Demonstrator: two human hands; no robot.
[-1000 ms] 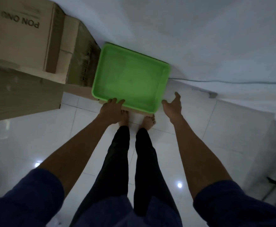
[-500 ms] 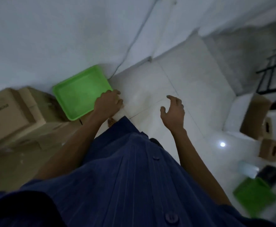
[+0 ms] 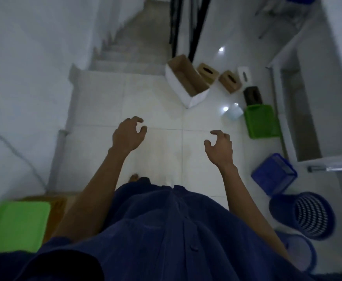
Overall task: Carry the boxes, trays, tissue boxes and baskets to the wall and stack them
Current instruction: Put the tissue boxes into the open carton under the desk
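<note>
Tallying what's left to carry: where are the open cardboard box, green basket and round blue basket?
open cardboard box (image 3: 187, 77): head view, brown inside floor.
green basket (image 3: 260, 121): head view, inside bottom.
round blue basket (image 3: 309, 218): head view, mesh inside wall.

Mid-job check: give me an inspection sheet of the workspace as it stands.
Surface: glossy white tiled floor, glare spots.
Job's things: green tray on a cardboard box by the left wall; open box, tissue boxes, green container and blue baskets on the floor at right.
Clutter: pale blue thing, too blurred to name.
Grippers: left hand and right hand loosely curled, holding nothing.
Cables: one cable along the left wall.
Surroundings: stairs, black railing, white door at right.
</note>
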